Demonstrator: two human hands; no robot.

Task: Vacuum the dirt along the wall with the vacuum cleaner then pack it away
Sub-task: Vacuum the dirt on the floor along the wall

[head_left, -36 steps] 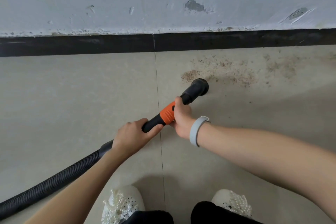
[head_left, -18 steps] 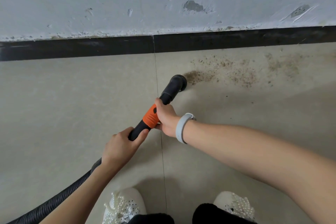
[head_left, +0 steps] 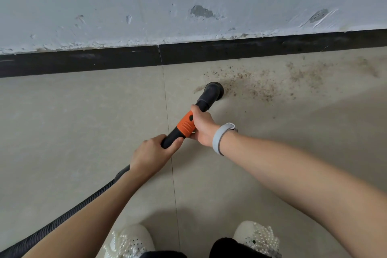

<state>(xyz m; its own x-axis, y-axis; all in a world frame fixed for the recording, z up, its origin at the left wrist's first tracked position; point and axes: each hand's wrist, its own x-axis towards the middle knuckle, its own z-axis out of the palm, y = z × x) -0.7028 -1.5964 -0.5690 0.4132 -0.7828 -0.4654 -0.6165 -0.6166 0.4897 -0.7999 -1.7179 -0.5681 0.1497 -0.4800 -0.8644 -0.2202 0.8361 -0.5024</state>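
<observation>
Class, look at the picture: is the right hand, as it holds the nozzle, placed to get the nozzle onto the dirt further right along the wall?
Probably yes. The right hand grips the nozzle at the edge of the dirt, and nothing lies between.

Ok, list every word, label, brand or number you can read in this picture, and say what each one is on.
None: no readable text shows anywhere.
Orange collar on the vacuum wand: only moulded ribs and a dark button, no lettering.
Grey wristband: plain on the side that shows.
Wall, black skirting, hose and white shoes: no marks or signs.
</observation>
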